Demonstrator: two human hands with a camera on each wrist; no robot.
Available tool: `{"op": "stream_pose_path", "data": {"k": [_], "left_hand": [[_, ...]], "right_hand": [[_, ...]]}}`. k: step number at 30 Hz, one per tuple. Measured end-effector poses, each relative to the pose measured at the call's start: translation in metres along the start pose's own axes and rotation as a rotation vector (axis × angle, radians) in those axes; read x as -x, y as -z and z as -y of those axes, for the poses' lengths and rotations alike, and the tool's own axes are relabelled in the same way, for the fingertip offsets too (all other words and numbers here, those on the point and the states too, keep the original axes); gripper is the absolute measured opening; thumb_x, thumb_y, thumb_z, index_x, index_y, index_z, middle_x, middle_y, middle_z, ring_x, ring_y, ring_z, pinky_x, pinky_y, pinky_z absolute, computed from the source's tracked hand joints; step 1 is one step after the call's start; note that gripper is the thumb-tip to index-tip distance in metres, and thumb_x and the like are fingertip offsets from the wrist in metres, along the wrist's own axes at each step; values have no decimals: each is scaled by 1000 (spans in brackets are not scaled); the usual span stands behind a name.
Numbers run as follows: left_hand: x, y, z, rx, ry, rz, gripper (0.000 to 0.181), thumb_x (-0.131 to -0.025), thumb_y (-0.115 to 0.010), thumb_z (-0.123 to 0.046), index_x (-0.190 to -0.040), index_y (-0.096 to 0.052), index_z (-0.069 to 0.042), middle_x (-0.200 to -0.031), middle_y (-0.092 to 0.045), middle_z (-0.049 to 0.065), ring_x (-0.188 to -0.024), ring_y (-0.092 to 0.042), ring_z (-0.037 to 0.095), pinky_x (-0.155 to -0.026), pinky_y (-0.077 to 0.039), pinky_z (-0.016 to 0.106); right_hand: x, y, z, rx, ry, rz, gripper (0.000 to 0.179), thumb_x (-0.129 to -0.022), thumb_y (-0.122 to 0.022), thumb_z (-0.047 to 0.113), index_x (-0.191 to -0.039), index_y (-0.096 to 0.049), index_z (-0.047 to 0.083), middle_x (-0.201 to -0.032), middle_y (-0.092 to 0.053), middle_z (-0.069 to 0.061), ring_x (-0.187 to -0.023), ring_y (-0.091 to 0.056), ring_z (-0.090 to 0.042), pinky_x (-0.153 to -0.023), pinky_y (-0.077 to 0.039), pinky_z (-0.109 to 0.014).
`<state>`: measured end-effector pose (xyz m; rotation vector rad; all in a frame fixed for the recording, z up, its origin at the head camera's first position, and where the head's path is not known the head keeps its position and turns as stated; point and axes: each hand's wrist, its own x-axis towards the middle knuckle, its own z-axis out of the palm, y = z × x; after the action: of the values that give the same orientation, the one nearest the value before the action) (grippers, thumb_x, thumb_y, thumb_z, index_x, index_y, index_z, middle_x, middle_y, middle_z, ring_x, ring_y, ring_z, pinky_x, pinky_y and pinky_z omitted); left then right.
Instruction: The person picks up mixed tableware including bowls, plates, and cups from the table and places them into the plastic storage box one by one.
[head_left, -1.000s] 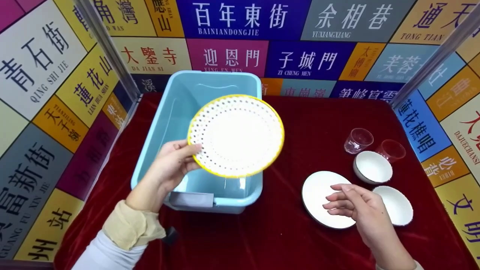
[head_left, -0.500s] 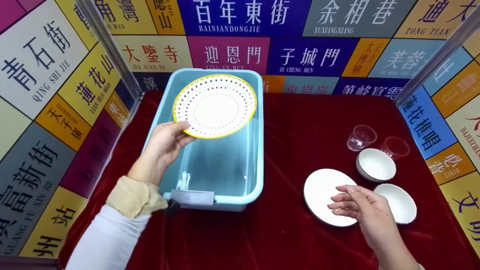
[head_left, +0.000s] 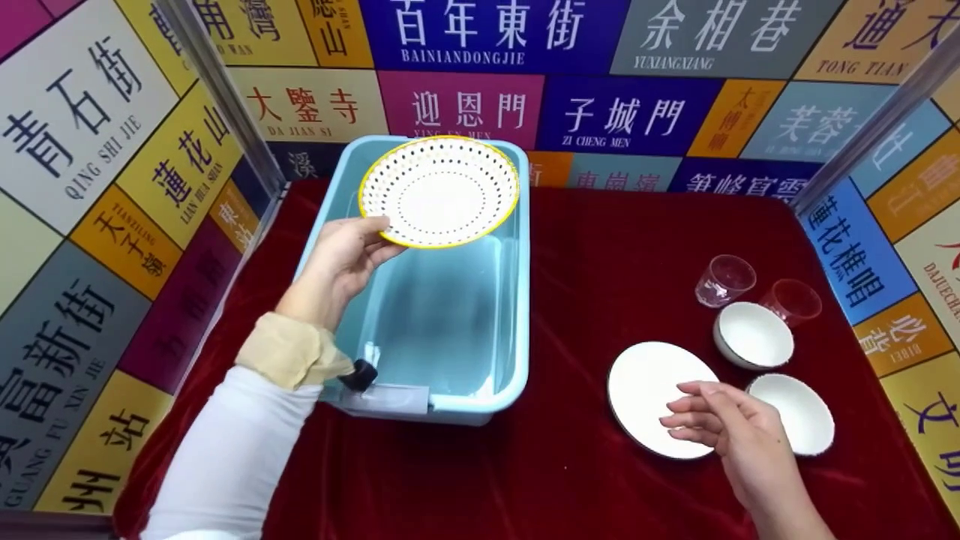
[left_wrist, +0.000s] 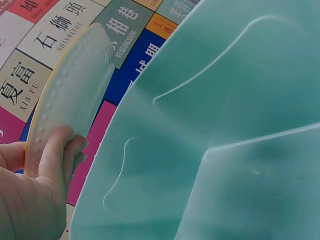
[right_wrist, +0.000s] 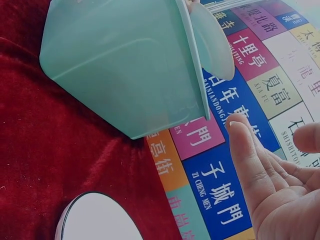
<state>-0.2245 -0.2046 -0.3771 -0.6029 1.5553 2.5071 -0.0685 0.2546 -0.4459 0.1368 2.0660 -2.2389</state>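
Note:
My left hand (head_left: 349, 259) pinches the near-left rim of a white plate (head_left: 442, 193) with a yellow edge and rings of dark dots. The plate is held over the far half of a light blue plastic tub (head_left: 523, 322). In the left wrist view the plate (left_wrist: 75, 85) shows from its underside, fingers beneath and thumb on the other face. My right hand (head_left: 739, 431) hovers, fingers relaxed and holding nothing, over the right edge of a plain white plate (head_left: 652, 397). A white oval bowl (head_left: 799, 412) lies just right of that hand, partly covered by it.
Behind the oval bowl sit a round white bowl (head_left: 752, 335) and two clear glasses, one nearer the middle (head_left: 724, 281) and a second glass (head_left: 796, 298) partly behind the bowl. Red velvet cloth (head_left: 555, 480) covers the table. Printed sign panels (head_left: 465, 37) wall in the back and sides.
My left hand has carried the dotted plate away from me, from above the tub's middle right to its far end. The right hand has stayed nearly in place.

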Motion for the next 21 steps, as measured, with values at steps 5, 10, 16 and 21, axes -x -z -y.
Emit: {"op": "stream_pose_path", "data": {"k": [5,10,16,21], "left_hand": [[-16,-4,-1,28,19,-29,44,-99,-55,0,-142,-45,7,-93,-73,15,-83,-74,22,-81,-63,28],[-28,-2,2,18,56,-59,43,-100,-55,-2,-142,-46,4,-103,-70,16,-84,-75,22,-83,-63,28],[-44,0,12,-62,87,-91,43,-101,-53,-3,-143,-45,3,-111,-66,16,-84,-74,19,-82,-63,26],[-56,2,19,-128,125,-128,43,-102,-50,-1,-144,-45,2,-105,-67,13,-80,-73,17,-80,-63,24]], "right_hand": [[3,3,-2,1,-12,-28,31,-108,-48,18,-106,-71,-1,-85,-76,-13,-76,-77,-24,-67,-65,-36],[6,5,-4,-2,-16,-23,31,-108,-47,19,-107,-70,-3,-87,-76,-13,-77,-77,-25,-69,-65,-36],[9,13,-10,-17,-24,-29,32,-108,-47,19,-110,-68,-5,-89,-76,-16,-79,-76,-26,-71,-65,-37],[12,21,-13,-40,-15,-36,32,-108,-46,17,-111,-68,-6,-90,-75,-17,-79,-76,-27,-70,-65,-37]]}}
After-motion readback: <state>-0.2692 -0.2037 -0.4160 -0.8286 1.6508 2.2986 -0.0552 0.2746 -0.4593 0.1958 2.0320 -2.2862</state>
